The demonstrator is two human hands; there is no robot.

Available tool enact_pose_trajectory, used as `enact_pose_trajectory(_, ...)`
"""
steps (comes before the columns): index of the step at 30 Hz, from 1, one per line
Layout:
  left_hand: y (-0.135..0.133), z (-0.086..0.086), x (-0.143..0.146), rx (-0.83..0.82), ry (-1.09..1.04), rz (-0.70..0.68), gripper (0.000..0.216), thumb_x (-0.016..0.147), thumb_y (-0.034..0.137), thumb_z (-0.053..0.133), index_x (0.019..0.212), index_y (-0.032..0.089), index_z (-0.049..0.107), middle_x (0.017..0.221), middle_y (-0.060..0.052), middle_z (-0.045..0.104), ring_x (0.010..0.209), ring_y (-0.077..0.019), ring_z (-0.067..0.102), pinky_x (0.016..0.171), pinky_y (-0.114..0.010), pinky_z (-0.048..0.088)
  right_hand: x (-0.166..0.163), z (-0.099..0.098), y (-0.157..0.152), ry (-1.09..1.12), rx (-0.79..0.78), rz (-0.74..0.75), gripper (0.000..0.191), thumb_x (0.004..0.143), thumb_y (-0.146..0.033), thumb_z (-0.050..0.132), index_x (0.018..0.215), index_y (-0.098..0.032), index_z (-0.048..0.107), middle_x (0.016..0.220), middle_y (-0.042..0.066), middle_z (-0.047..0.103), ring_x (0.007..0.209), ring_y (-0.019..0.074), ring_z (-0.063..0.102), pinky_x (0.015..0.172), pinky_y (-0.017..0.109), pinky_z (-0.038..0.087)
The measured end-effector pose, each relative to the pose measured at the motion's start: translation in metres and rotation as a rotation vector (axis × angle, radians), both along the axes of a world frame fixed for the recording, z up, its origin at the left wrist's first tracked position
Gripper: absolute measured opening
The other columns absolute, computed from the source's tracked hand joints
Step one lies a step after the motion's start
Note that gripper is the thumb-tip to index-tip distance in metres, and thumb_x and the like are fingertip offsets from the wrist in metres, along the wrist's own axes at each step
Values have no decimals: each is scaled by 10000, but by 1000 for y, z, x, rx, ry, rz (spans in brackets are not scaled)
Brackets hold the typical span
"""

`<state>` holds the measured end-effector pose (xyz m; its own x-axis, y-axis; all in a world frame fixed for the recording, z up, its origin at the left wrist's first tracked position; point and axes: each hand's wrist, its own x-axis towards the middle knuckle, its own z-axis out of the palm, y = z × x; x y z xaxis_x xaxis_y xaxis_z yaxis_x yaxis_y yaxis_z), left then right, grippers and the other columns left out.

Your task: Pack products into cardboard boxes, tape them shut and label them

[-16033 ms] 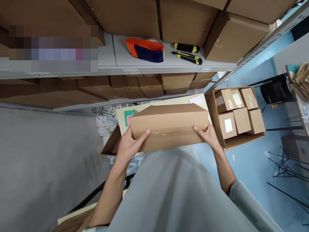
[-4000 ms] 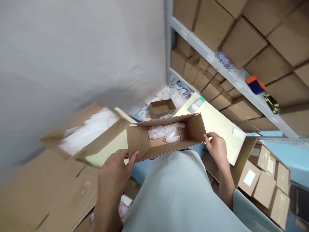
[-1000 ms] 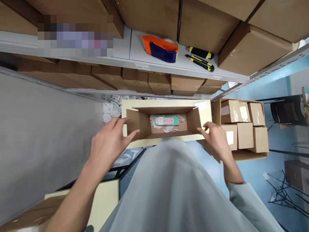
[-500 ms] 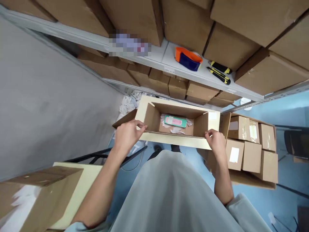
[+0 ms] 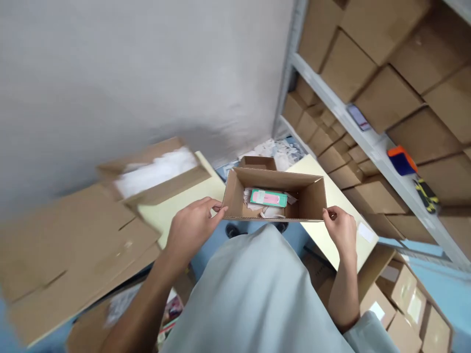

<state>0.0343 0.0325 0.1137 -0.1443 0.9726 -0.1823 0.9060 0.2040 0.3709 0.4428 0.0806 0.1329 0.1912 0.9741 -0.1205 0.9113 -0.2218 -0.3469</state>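
A long open cardboard box [image 5: 243,214] is held in front of me between both hands. My left hand [image 5: 195,223] pinches its near left corner, thumb and fingers closed on the edge. At the near right corner my right hand [image 5: 340,228] grips the rim the same way. Inside the box lies a small green and pink package [image 5: 268,197], with crumpled white paper [image 5: 273,212] around it on the bottom.
To the left, a carton of white paper [image 5: 158,171] stands by flat cardboard [image 5: 73,240]. A pale yellow table [image 5: 324,240] is on the right, beside a carton of small boxes [image 5: 405,294]. Shelving [image 5: 331,98] bears boxes, a phone [image 5: 358,117], a tape dispenser [image 5: 401,161] and utility knives [image 5: 426,194].
My view has turned left, so the shelving now stands at the right. The box, still in both hands, has come away from over the yellow table towards the left.
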Motion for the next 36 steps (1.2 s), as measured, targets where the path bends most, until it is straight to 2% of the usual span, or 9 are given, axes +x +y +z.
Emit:
enact_pose_trajectory(4,-83,-5,-84,68,-32,241,343,1085,435,543,979,239,805,1015,-87,839,888,-287,784,767,-368,517,-112,-19,21,2,-39,289,355,1033,-499,566,870,-245,754,842,104,838,770,290,741,728,361,398)
enact_pose_trajectory(8,-150,-11,-144,109,-32,456,345,1086,455,543,931,253,776,928,-82,792,876,-294,761,737,-366,479,-213,-35,33,-28,-65,504,304,1043,-443,593,924,-236,781,914,109,866,843,295,780,755,355,405)
enact_pose_trajectory(11,-184,-17,-176,135,-39,606,321,1079,461,560,921,265,760,924,-77,782,897,-291,754,748,-362,469,-275,-43,37,-66,-92,630,280,1063,-407,605,947,-235,794,928,101,871,880,296,799,752,347,404)
enact_pose_trajectory(15,-204,-36,-206,147,-63,701,317,1077,472,564,919,267,746,965,-82,787,904,-287,742,771,-370,472,-331,-51,44,-104,-129,735,247,1077,-359,619,978,-224,800,955,109,875,914,298,812,742,338,411)
enact_pose_trajectory(21,-205,-61,-224,199,-132,805,332,1076,481,550,957,253,761,1046,-101,828,870,-268,735,801,-376,495,-362,-56,63,-92,-143,848,255,1099,-352,604,970,-220,780,915,117,858,879,301,809,746,335,429)
enact_pose_trajectory(26,-199,-50,-232,149,-188,871,304,1061,507,598,991,268,772,1061,-61,858,859,-271,756,805,-374,511,-368,-55,78,-66,-172,897,260,1098,-376,634,950,-235,794,926,98,865,825,276,805,722,328,461)
enact_pose_trajectory(29,-188,-36,-244,114,-184,926,314,1045,548,640,1041,271,790,1095,-46,870,863,-272,768,825,-376,521,-376,-41,98,-16,-192,909,283,1092,-482,706,989,-254,838,937,70,881,795,262,806,746,327,518)
enact_pose_trajectory(33,-138,-15,-274,203,-129,927,429,1045,585,621,1170,224,816,1155,-85,865,827,-247,744,811,-364,531,-428,-15,150,30,-83,1039,314,1140,-476,671,1185,-249,883,1135,104,909,944,285,845,862,360,590)
enact_pose_trajectory(36,-73,-6,-300,152,-106,802,456,1072,550,594,1260,206,828,1255,-103,855,976,-269,783,900,-368,557,-509,-23,191,-94,-121,1275,257,1151,-344,665,1277,-271,877,1274,95,899,1194,320,837,996,384,596)
